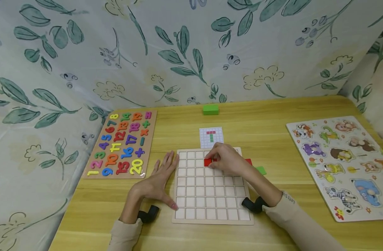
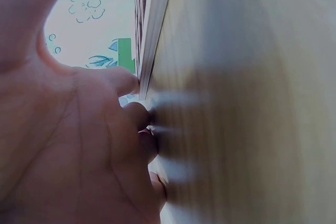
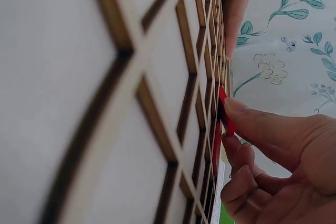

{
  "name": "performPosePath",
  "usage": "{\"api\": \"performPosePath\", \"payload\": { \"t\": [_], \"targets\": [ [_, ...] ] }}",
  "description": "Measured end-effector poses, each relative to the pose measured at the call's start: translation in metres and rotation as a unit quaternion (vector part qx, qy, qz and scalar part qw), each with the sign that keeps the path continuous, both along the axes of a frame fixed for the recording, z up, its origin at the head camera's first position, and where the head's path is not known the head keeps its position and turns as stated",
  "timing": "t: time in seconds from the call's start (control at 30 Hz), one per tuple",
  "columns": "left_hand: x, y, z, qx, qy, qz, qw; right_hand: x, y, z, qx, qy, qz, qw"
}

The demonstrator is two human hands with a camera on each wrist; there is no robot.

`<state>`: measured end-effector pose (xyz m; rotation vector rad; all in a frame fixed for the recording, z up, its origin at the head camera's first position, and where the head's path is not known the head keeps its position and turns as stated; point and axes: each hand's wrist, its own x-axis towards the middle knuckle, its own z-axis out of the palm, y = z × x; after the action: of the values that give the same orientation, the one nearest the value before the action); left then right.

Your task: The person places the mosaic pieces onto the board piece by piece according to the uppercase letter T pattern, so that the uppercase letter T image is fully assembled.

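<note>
Head view: pinched red tile (image 1: 207, 162) partly hidden by right hand (image 1: 226, 159)

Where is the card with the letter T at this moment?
In the head view, the card lies slightly right of centre, between the board and the far green block, just beyond the right hand.

From my head feed: number board (image 1: 148, 143) flat on the table's left, coloured numerals (image 1: 136, 166) in columns | animal board (image 1: 345, 181) on the right, zebra (image 1: 343, 198) at its near left corner, green crocodile (image 1: 328, 135) higher up | I see wood-grain table (image 1: 94, 202) beneath both | pale leaf-and-flower cloth (image 1: 185, 38) hanging behind.
</note>
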<state>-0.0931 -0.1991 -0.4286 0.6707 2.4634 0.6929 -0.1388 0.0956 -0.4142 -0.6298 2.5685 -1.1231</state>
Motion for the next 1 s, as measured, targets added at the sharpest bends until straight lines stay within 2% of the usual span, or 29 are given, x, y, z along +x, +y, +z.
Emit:
{"api": "performPosePath", "payload": {
  "t": [0.57, 1.0],
  "targets": [
    [-0.0004, -0.0001, 0.0005, -0.002, 0.001, -0.001, 1.0000, -0.0031, 0.0018, -0.0068, -0.023, -0.001, -0.014, 0.9996],
    [-0.0005, -0.0002, 0.0002, -0.002, 0.000, -0.001, 1.0000, -0.0055, 0.0031, -0.0092, -0.040, -0.041, -0.010, 0.9983]
  ]
}}
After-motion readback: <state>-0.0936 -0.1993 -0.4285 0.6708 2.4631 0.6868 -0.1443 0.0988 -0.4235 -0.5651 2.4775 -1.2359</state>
